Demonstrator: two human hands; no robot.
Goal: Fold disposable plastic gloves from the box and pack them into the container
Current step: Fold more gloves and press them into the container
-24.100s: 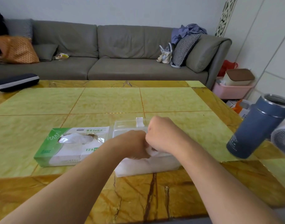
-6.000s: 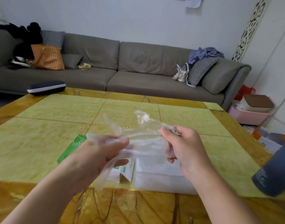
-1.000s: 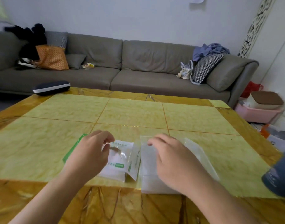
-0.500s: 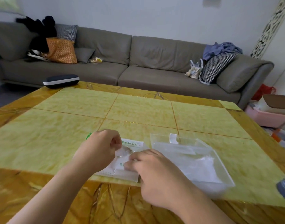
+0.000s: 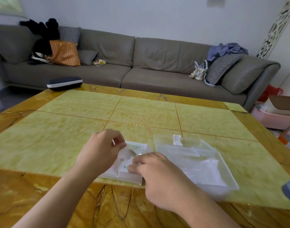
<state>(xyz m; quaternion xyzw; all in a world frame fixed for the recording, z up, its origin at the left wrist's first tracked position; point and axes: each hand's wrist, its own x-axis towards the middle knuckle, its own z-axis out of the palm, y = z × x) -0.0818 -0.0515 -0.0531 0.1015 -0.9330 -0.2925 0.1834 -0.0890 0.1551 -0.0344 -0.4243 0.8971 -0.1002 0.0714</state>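
Hands over glove box (image 5: 134, 146): left hand (image 5: 101, 151) pinches a glove (image 5: 126, 153) at the slot; right hand (image 5: 159, 176), fingers curled, steadies the box. Draw slowly so only one sheet emerges.

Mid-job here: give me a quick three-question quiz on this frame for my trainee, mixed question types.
1. True or false: the clear container lies to the right of the glove box.
2. Which hand pinches the plastic glove at the box opening? A) left hand B) right hand C) neither
3. Fill in: the dark case sits at the table's far ____ corner.

Key: 1 true; 2 A, with the right hand's fingertips resting on the box beside it; 3 left.
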